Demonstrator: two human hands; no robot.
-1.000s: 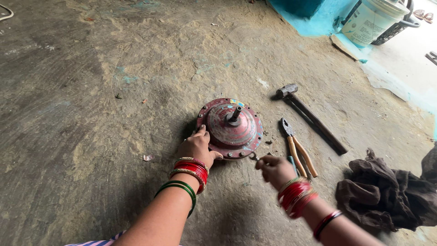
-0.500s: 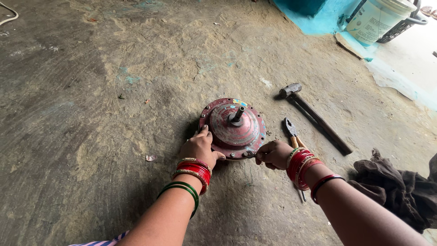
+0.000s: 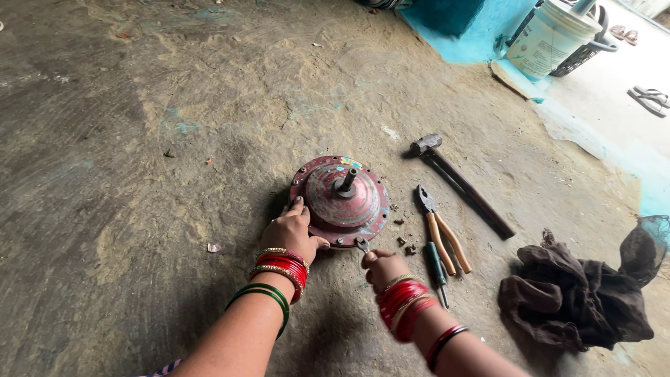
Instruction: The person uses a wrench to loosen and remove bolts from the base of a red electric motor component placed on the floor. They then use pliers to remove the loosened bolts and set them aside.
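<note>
A round, dark red metal motor housing (image 3: 342,201) with a short grey shaft in its middle lies flat on the concrete floor. My left hand (image 3: 292,234) rests against its left rim and grips the edge. At the near rim my right hand (image 3: 382,267) is closed on a small metal tool (image 3: 361,245) whose tip touches the housing's edge. Red and green bangles ring both wrists.
Right of the housing lie orange-handled pliers (image 3: 438,229), a dark screwdriver (image 3: 437,268) and a hammer (image 3: 457,181). A crumpled dark cloth (image 3: 579,297) sits at the right. A white bucket (image 3: 551,38) and a sandal (image 3: 649,98) are far back right. Small loose bits lie by the housing.
My right hand moved left from beside the pliers to the housing's near rim and now holds a small tool against it. The left hand stays on the rim.
</note>
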